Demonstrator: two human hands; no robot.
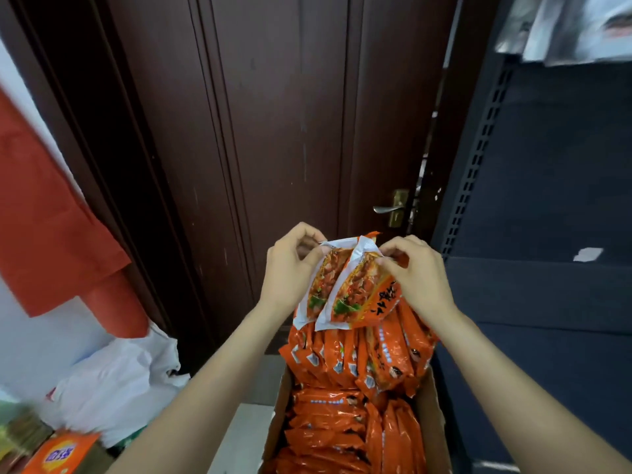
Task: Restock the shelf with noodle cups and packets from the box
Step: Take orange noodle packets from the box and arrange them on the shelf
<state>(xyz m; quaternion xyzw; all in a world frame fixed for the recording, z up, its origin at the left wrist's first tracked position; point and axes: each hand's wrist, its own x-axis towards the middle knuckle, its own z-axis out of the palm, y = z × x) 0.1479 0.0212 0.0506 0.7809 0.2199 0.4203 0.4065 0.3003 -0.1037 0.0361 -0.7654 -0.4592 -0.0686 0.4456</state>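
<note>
Left fingers: the left hand (289,268) has its fingers curled, thumb and fingertips pinching the white crimped top edge of the left one of two orange foil noodle packets (345,289).
Right fingers: the right hand (415,275) curls over the top right corner of the other packet, its fingertips pinching the crimped edge there.
Held packets: the two lie side by side, overlapping, printed faces toward the camera with a picture of red noodles and green leaves; both are tilted, tops away from the camera, and lifted just above the rest of the stock.
Box stock: many more shiny orange packets (355,405) stand packed on edge in rows right below the held pair, filling the box.
Box: an open brown cardboard box (278,408) sits between the two bare forearms, its near end cut off by the frame's bottom edge.
Shelf: a dark blue metal shelving unit (547,206) with perforated uprights stands just to the right of the box; a small white tag sits on one shelf edge, and silvery wrapped goods show blurred at its top.
Behind: a dark brown panelled wooden door (273,114) with a brass lever handle (391,208).
Left side: a red cloth (51,227) hangs over a white wall, a crumpled white plastic bag (116,381) below it, and an orange carton with a purple label (61,456) in the bottom corner.
</note>
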